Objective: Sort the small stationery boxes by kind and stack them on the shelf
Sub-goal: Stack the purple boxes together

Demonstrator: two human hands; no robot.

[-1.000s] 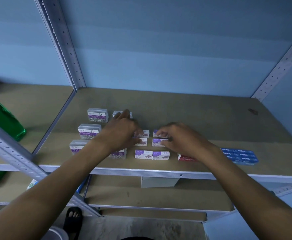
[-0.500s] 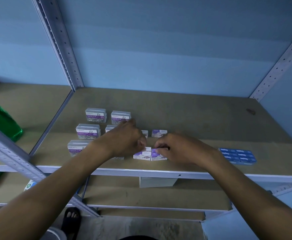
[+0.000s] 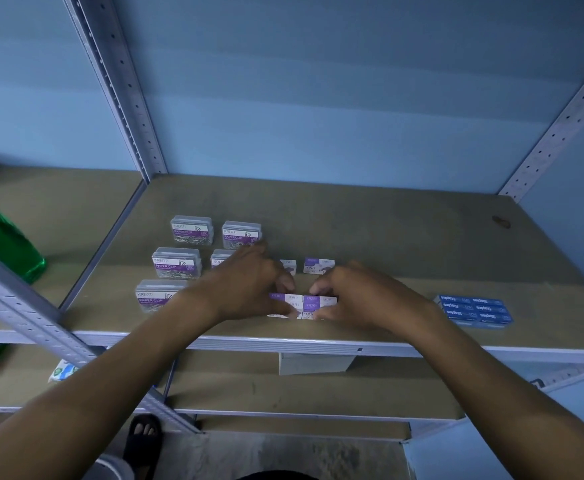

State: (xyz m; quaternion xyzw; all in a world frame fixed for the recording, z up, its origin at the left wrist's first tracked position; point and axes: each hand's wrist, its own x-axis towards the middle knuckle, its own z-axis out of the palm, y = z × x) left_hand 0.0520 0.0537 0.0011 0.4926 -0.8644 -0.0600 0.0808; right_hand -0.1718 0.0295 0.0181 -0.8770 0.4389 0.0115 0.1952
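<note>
On the brown shelf board (image 3: 387, 237), my left hand (image 3: 249, 285) pinches a purple-and-white staple box (image 3: 285, 301) and my right hand (image 3: 359, 296) pinches the one beside it (image 3: 320, 303). Both boxes sit on top of two more of the same kind near the front edge. Behind them lie two further staple boxes (image 3: 318, 265), one half hidden by my left hand. Several clear paper clip boxes (image 3: 191, 230) stand in rows at the left. A block of blue staple boxes (image 3: 474, 310) lies at the right.
A green bottle (image 3: 3, 237) stands on the neighbouring shelf at the left. Perforated metal uprights (image 3: 117, 84) frame the bay. A white box (image 3: 314, 363) sits on the lower shelf. A dark spot (image 3: 501, 221) marks the board at the back right.
Both hands drew two staple boxes from the middle row toward the front edge and set them on top of the front pair. The red box at the right is now hidden by my right hand.
</note>
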